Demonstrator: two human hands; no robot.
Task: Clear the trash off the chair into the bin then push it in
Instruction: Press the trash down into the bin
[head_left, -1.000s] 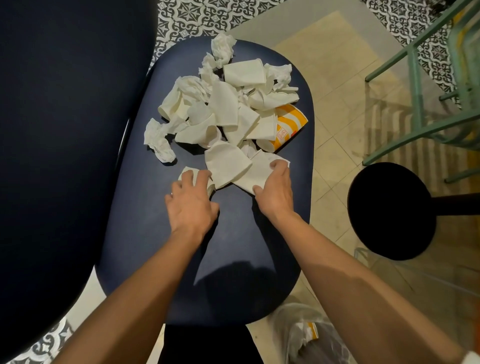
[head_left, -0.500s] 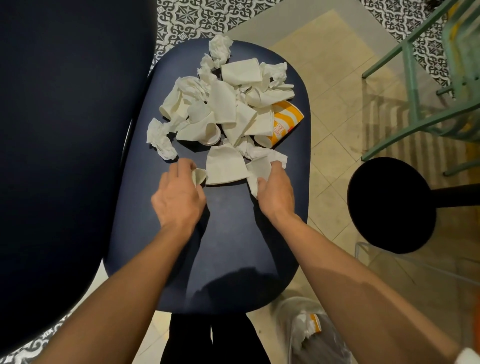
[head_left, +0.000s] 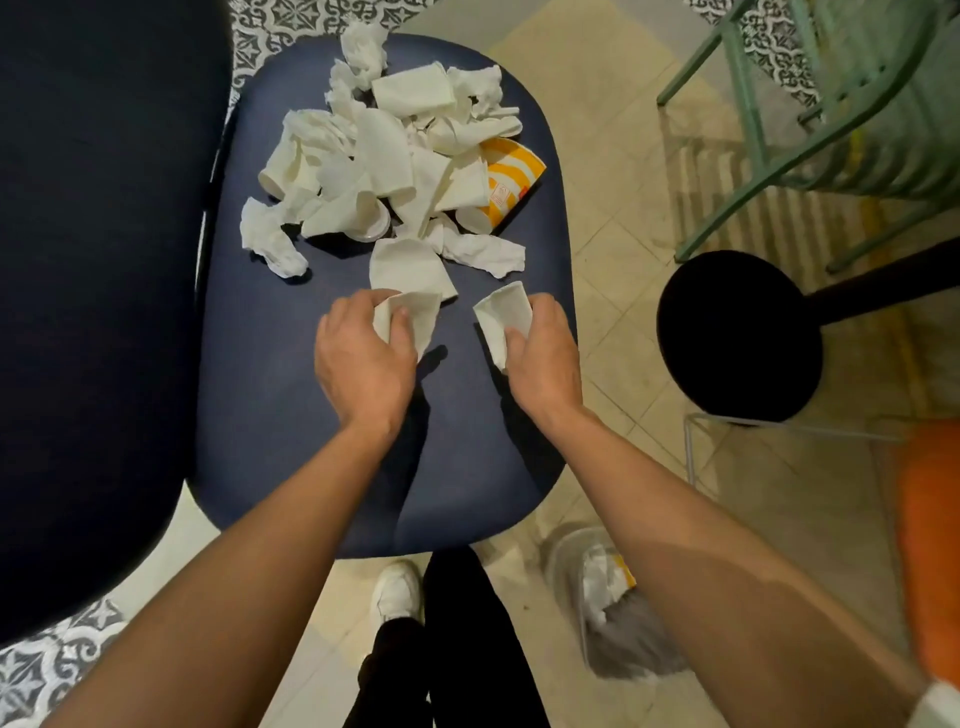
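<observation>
A dark blue chair seat (head_left: 291, 395) carries a pile of crumpled white paper cups and napkins (head_left: 384, 156) with an orange-striped cup (head_left: 511, 182) at its right side. My left hand (head_left: 363, 358) grips a flattened white paper cup (head_left: 415, 317) at the near edge of the pile. My right hand (head_left: 540, 358) grips another flattened white cup (head_left: 504, 317), lifted a little off the seat. A bin with a clear bag (head_left: 608, 597) stands on the floor at the lower right, partly behind my right forearm.
The dark chair back (head_left: 98, 260) fills the left. A black round stool (head_left: 737, 338) stands to the right, with green metal chair legs (head_left: 753, 104) behind it. An orange object (head_left: 935, 545) lies at the right edge. My legs and a white shoe (head_left: 397, 592) are below the seat.
Both hands have closed round a flattened cup each and pulled them toward me, away from the pile. The view has shifted, showing my legs and more of the bin.
</observation>
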